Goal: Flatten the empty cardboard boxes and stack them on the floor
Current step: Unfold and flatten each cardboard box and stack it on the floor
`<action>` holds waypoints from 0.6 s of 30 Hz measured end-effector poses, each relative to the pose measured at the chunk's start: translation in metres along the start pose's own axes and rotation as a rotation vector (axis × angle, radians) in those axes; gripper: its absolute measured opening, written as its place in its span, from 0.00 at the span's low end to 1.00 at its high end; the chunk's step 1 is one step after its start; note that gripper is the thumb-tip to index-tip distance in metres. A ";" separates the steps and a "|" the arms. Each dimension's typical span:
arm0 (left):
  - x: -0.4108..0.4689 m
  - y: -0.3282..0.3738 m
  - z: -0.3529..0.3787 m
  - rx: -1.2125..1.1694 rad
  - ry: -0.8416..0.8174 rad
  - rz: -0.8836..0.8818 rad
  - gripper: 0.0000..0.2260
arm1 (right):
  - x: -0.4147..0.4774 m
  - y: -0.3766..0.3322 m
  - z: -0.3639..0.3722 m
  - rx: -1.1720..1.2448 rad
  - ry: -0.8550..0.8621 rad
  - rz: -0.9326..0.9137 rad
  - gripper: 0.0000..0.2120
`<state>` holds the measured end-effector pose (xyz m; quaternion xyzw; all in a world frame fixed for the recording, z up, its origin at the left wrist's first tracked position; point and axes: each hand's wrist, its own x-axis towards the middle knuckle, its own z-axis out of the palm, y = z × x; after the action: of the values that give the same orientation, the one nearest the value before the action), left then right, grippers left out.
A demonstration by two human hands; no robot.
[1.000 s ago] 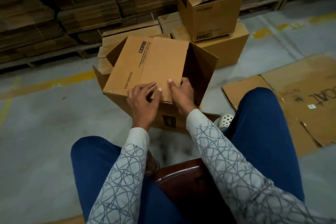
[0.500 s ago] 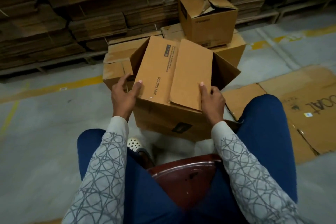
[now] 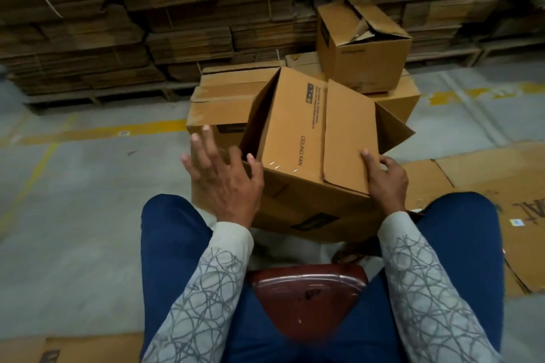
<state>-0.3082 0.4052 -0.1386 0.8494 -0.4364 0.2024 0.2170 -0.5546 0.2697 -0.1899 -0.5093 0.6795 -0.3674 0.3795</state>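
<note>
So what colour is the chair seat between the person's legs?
Dark reddish-brown and glossy; the chair seat shows best in the head view, the only one.

Grey concrete floor (image 3: 73,230), yellow lines (image 3: 124,129) (worn), bundled cardboard stacks (image 3: 177,9) on pallets (image 3: 97,96) behind; dim light

Left grip (image 3: 224,183) hovers with fingers spread; right grip (image 3: 386,178) curled, pinching.

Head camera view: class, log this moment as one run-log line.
box: not flattened | left hand: open, spread beside box's left edge | right hand: pinches flap corner | flat cardboard: on floor, right
</note>
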 end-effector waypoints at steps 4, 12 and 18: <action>0.002 -0.012 -0.005 0.062 0.011 0.234 0.21 | -0.003 -0.002 0.012 0.022 0.006 -0.007 0.37; 0.029 -0.040 -0.029 0.163 -0.428 0.256 0.34 | -0.028 -0.009 0.032 0.097 0.007 0.016 0.32; 0.029 -0.041 -0.037 0.327 -0.607 0.300 0.22 | -0.040 -0.016 0.034 0.185 0.051 0.020 0.29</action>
<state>-0.2637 0.4278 -0.1004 0.8209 -0.5622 0.0380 -0.0929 -0.5100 0.3017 -0.1854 -0.4558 0.6572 -0.4374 0.4111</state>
